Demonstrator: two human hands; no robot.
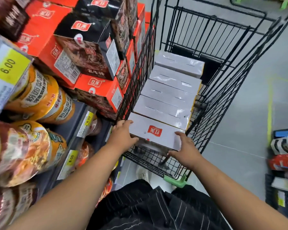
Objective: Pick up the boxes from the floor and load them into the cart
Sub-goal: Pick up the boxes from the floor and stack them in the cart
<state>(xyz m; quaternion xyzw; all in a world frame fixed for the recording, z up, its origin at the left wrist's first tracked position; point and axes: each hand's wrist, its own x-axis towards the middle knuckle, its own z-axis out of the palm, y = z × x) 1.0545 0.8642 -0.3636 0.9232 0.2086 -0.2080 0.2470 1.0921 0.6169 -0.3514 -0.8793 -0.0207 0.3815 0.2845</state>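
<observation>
A white box with a red logo point(154, 131) sits at the near end of the black wire cart point(211, 103). My left hand point(123, 134) grips its left edge and my right hand point(185, 150) grips its right near corner. Beyond it, several white shrink-wrapped boxes point(171, 90) lie in a row inside the cart, reaching toward the far end. The held box is tilted slightly, its near edge over the cart's bottom grid.
Shelves on the left hold orange and black boxes point(83, 52) and bowl noodle cups point(38, 97) with yellow price tags. The grey floor point(249, 113) lies right of the cart. Packaged goods point(284, 146) sit at the right edge.
</observation>
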